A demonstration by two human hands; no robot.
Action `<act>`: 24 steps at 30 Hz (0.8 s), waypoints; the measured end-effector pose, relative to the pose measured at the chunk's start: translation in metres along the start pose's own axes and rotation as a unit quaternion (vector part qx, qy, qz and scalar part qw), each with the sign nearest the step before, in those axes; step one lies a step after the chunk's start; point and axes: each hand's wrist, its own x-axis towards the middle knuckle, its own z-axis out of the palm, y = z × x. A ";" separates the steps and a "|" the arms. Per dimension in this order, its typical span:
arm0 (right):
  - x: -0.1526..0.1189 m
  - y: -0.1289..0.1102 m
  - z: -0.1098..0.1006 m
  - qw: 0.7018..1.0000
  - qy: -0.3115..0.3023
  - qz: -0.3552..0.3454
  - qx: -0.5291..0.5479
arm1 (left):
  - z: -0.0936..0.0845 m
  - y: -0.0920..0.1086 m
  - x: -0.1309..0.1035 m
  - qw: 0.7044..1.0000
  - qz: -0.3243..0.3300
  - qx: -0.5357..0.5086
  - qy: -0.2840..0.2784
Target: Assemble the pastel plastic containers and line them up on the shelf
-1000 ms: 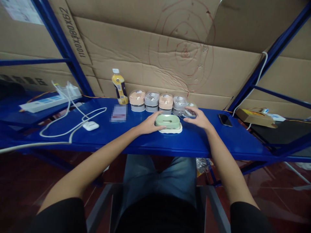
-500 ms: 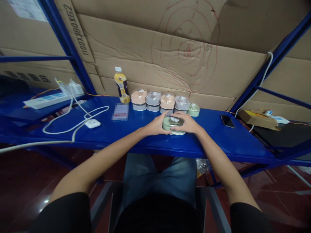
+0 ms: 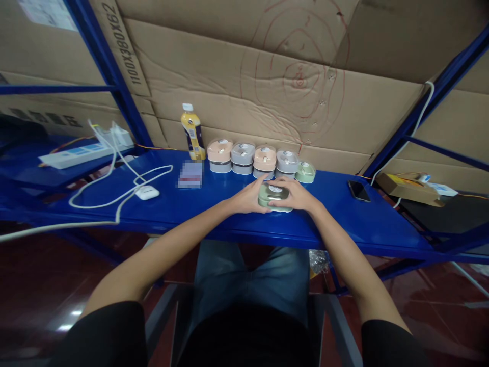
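Note:
A green lidded box (image 3: 275, 193) with a clear top and a round white label sits near the front edge of the blue table. My left hand (image 3: 250, 198) grips its left side, and my right hand (image 3: 296, 194) wraps round its right side. Behind it stand several similar boxes in a row: a peach box (image 3: 220, 151), a grey box (image 3: 243, 153), another peach box (image 3: 265, 157), another grey box (image 3: 287, 161) and a lower green box (image 3: 305, 172). The peach and grey ones look stacked two high. My fingers hide parts of the held box.
A yellow bottle (image 3: 194, 133) stands left of the row, a blurred card (image 3: 191, 174) before it. A white earbud case (image 3: 147, 192) and cable lie further left on the blue table (image 3: 344, 224). At right are a phone (image 3: 359, 191) and an open cardboard box (image 3: 410, 189).
Both hands keep hold of the green box, with hardly any movement of the fingers. The whole view has shifted slightly.

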 end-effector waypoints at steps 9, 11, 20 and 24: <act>-0.060 -0.003 -0.007 0.998 0.003 0.055 -0.035 | -0.005 -0.016 -0.011 1.000 0.000 0.014 -0.003; -0.086 -0.006 -0.017 0.987 0.021 0.129 -0.091 | -0.006 -0.017 -0.012 1.000 -0.007 0.028 -0.009; -0.109 0.038 -0.059 0.807 0.083 0.505 -0.295 | -0.006 -0.014 -0.008 0.998 0.004 0.062 -0.012; -0.066 0.078 -0.066 0.785 0.105 0.549 -0.268 | -0.007 -0.011 -0.009 0.998 0.003 0.063 -0.013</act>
